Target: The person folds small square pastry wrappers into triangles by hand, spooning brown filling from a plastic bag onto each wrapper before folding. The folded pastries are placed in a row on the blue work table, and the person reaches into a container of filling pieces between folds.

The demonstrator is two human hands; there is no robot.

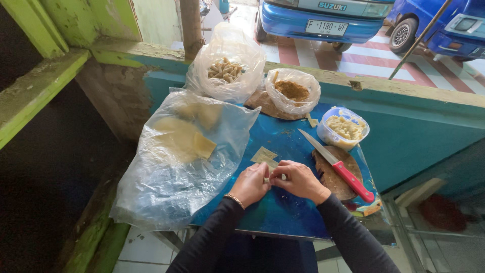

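Wrapper piece: small pale square pastry wrapper [275, 177], pinched between the fingertips of both hands, just above the blue counter [283, 212] near the middle of its near half; mostly hidden by the fingers.
Left hand: left hand [251, 184], fingers curled in, grasping the left end of the wrapper piece, wrist with a thin bracelet.
Right hand: right hand [299, 179], fingers bent and closed on the wrapper's right end, thumbs of both hands touching.
Spare wrappers: two flat pale wrapper squares [263, 155], lying on the counter just beyond the hands.
Left edge: large clear plastic bag with pale wrapper sheets [177, 151], draped over the counter's left edge.
Right edge: red-handled kitchen knife [336, 166], resting on a round dark wooden board [333, 179].
Far edge: clear plastic tub of pale filling [343, 129] at the far right corner; clear bag of brown crumbs [293, 92] and clear bag of rolled pieces [226, 68] beside it.
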